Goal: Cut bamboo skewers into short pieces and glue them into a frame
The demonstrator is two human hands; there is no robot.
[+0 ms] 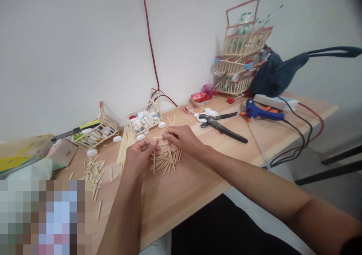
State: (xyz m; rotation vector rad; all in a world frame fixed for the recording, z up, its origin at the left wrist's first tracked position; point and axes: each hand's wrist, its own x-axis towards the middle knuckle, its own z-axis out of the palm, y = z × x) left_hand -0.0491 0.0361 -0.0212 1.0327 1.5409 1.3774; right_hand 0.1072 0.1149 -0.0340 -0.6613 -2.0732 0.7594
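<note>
Between my hands is a small frame of thin wooden sticks (154, 164), with crossbars at its top and two legs hanging down. My left hand (140, 153) pinches its left upper corner between thumb and fingers. At the right upper corner, the closed fingers of my right hand (182, 139) grip the frame; the fingertips partly hide the joint. Just beneath and behind lies a pile of short cut sticks (164, 165) on the wooden table (195, 187). A bundle of longer sticks (126, 144) lies beyond my left hand.
Small stick carts (152, 117) with white caps for wheels stand along the wall, and more are stacked (240, 55) at back right. Black cutters (222, 127), a dish of red paint (200, 100), a blue glue gun (261, 113) and a power strip (275, 102) with trailing cords lie rightward.
</note>
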